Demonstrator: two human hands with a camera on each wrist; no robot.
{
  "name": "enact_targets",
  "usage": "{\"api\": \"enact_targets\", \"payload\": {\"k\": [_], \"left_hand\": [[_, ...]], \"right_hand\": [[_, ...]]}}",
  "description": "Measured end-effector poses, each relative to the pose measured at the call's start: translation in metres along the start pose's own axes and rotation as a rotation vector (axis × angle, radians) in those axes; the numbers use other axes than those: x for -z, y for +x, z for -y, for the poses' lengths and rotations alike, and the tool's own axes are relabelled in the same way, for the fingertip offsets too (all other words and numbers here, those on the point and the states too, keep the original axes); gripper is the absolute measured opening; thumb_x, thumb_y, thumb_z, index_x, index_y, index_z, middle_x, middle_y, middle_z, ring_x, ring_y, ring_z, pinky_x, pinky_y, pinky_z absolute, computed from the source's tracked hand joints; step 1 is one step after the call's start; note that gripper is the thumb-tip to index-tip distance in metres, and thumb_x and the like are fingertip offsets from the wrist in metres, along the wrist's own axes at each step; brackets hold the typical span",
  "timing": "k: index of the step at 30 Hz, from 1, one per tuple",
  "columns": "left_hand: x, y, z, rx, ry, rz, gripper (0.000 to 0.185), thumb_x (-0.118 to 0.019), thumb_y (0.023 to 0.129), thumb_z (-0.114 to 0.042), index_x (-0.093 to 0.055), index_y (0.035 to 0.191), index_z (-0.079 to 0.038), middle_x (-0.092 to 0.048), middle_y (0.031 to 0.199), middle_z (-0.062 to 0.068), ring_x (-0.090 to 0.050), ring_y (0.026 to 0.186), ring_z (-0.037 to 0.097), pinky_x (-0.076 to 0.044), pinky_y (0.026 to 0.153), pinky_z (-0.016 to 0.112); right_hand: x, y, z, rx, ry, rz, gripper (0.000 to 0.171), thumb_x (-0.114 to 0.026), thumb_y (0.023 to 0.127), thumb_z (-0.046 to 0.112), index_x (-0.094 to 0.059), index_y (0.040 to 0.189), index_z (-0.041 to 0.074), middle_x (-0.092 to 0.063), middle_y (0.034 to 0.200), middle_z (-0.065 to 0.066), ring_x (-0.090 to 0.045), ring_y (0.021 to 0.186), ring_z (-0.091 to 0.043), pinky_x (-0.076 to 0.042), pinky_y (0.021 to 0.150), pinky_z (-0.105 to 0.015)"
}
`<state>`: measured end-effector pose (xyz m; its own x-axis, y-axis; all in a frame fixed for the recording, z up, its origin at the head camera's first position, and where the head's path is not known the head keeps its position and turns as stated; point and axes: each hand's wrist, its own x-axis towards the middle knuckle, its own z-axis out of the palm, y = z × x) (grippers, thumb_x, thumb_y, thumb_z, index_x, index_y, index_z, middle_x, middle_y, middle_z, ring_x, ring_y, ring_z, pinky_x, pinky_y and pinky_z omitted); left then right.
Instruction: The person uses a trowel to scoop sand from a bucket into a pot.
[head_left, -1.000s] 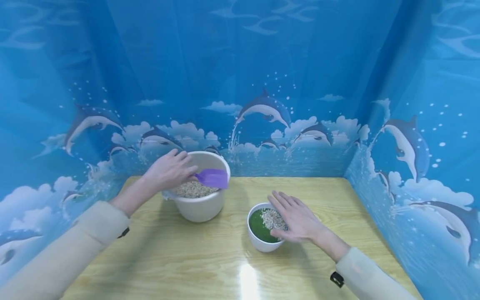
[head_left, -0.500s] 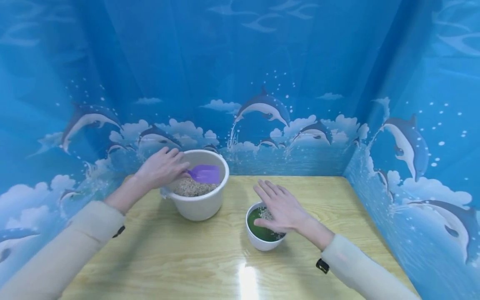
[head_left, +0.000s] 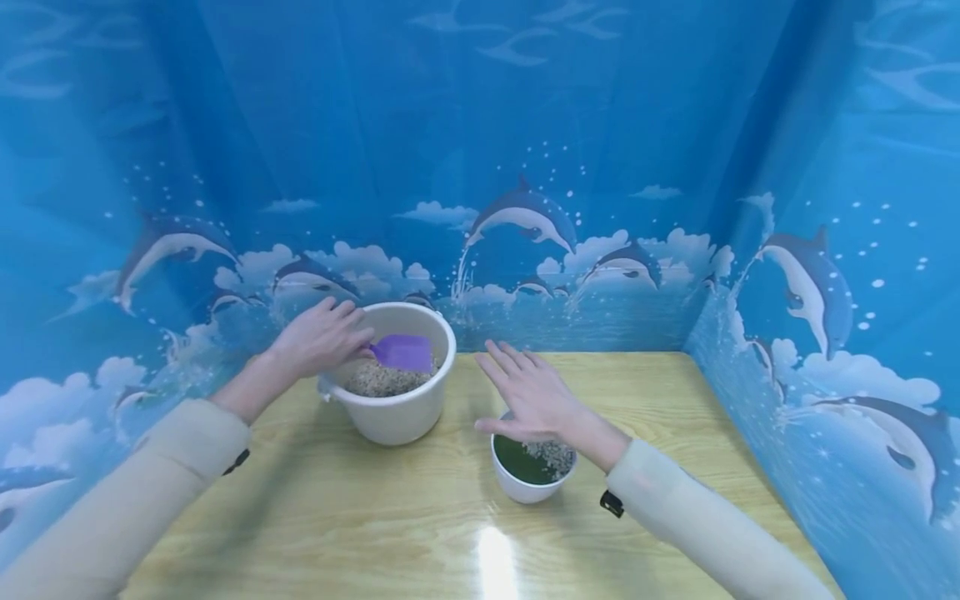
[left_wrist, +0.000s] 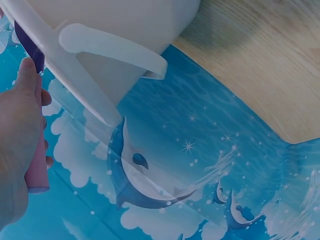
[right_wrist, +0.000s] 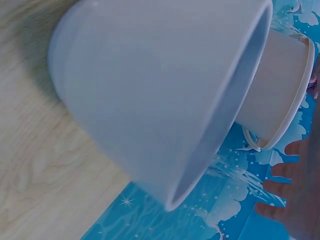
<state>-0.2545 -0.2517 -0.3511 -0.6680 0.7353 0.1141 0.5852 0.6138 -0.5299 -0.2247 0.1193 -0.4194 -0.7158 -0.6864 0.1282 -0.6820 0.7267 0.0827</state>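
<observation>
You are at the scooping step: your left hand (head_left: 318,340) grips the purple scoop (head_left: 405,352) over the grain in the bucket (head_left: 401,412), your right hand (head_left: 528,396) hovers flat, fingers spread, above the small bowl (head_left: 525,487), so dig in next.

Left arm: cream sleeve, reaching forward from the lower left.
Left hand (head_left: 321,337): fingers curled in a grip, knuckles up.
Right arm: sleeve angled in from the lower right.
Right hand (head_left: 528,396): flat, palm down, fingers straight and spread.
</observation>
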Motion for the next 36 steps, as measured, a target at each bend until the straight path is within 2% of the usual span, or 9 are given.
{"api": "enact_targets", "payload": {"k": [9, 16, 26, 36], "left_hand": [[-0.009, 0.002, 0.005, -0.006, 0.011, 0.019, 0.035, -0.065, 0.101, -0.049, -0.065, 0.103, -0.014, -0.066, 0.097, 0.009, -0.058, 0.090, 0.026, -0.053, 0.079, 0.040], [-0.012, 0.006, 0.009, -0.029, 0.030, 0.023, 0.036, -0.064, 0.102, -0.050, -0.063, 0.100, -0.014, -0.065, 0.096, 0.009, -0.059, 0.091, 0.026, -0.054, 0.081, 0.041], [-0.021, 0.009, 0.009, -0.047, 0.050, 0.037, 0.038, -0.064, 0.101, -0.052, -0.063, 0.099, -0.014, -0.065, 0.096, 0.009, -0.059, 0.092, 0.027, -0.053, 0.079, 0.039], [-0.028, 0.014, 0.007, -0.089, 0.040, 0.035, 0.033, -0.062, 0.101, -0.050, -0.064, 0.103, -0.018, -0.063, 0.092, 0.005, -0.053, 0.088, 0.023, -0.048, 0.076, 0.036]], "right_hand": [[0.007, 0.027, 0.004, -0.023, -0.021, 0.046, 0.107, -0.042, 0.094, 0.084, -0.015, 0.170, 0.014, -0.011, 0.178, -0.014, -0.022, 0.164, -0.038, -0.028, 0.129, -0.060], [0.006, 0.048, 0.007, -0.029, -0.081, 0.040, 0.107, -0.040, 0.095, 0.085, -0.015, 0.170, 0.013, -0.017, 0.177, -0.016, -0.028, 0.162, -0.038, -0.031, 0.127, -0.061], [0.004, 0.074, 0.012, -0.037, -0.129, 0.056, 0.107, -0.032, 0.095, 0.088, -0.014, 0.170, 0.013, -0.015, 0.177, -0.016, -0.027, 0.162, -0.038, -0.030, 0.128, -0.058], [0.003, 0.090, 0.017, -0.055, -0.104, 0.099, 0.105, -0.028, 0.097, 0.086, -0.010, 0.170, 0.013, -0.014, 0.178, -0.017, -0.023, 0.164, -0.037, -0.028, 0.130, -0.058]]}}
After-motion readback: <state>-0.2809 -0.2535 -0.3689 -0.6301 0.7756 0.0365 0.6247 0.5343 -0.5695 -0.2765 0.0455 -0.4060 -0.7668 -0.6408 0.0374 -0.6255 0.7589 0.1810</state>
